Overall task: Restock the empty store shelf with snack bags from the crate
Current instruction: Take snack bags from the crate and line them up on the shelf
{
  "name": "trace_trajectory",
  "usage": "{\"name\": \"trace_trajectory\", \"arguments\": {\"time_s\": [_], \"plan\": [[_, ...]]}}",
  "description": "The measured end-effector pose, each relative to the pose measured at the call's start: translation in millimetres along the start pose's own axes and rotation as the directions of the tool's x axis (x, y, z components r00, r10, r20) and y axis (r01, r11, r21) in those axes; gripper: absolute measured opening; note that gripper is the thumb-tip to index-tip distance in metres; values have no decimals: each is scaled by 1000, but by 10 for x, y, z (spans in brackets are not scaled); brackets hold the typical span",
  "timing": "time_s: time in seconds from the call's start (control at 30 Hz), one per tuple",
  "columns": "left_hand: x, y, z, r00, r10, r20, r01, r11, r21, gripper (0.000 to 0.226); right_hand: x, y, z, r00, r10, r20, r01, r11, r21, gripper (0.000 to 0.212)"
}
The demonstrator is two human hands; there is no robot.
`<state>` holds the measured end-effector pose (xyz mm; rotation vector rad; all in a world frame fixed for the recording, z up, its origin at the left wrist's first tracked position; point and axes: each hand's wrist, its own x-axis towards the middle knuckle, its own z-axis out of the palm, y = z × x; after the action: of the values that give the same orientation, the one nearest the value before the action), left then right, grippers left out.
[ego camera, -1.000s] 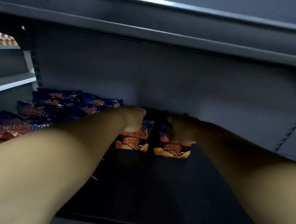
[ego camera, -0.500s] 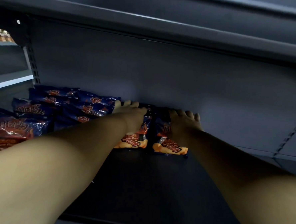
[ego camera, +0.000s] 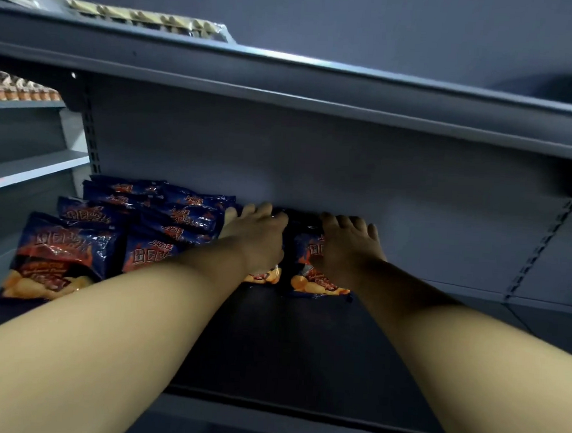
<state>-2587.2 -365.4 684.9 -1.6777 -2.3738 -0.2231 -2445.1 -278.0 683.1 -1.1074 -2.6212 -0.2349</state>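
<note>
Head view: both forearms reached deep into the shelf (ego camera: 303, 344), the left hand (ego camera: 255, 238) and right hand (ego camera: 346, 246) each lying flat with fingers spread, gripping nothing, on its own snack bag (ego camera: 311, 271) against the back panel (ego camera: 314, 164). Stocked bags (ego camera: 74, 253) lay just left of the left hand; bare shelf stretched right of the right hand and toward the front lip. One second earlier both hands were clenched on these bags; they had since flattened.

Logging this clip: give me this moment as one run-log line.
phase: placing | left hand: flat on snack bag | right hand: flat on second bag | shelf: right side bare
</note>
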Motion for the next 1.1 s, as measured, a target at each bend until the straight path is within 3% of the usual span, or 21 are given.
{"name": "trace_trajectory", "arguments": {"time_s": [0.23, 0.4, 0.63, 0.87, 1.1], "plan": [[-533, 327, -228, 1000, -13, 13, 13, 998, -62, 54, -521, 3, -203, 1000, 9, 23, -11, 995, 103, 86], [-902, 649, -333, 998, -29, 57, 35, 994, -101, 55, -989, 38, -458, 993, 43, 109, -55, 992, 117, 74], [-1430, 971, -429, 999, -18, -48, 2, 954, -300, 38, -1657, 126, -741, 998, 63, -18, -59, 986, 155, 36], [-1932, 1146, -223, 997, -5, -75, -22, 932, -362, 10, -2246, 115, -545, 999, 36, 41, -45, 969, 244, 39], [-2264, 1113, 192, 998, -54, 24, 59, 906, -419, 7, -2557, -15, -102, 987, 34, 156, -85, 939, 333, 25]]}}
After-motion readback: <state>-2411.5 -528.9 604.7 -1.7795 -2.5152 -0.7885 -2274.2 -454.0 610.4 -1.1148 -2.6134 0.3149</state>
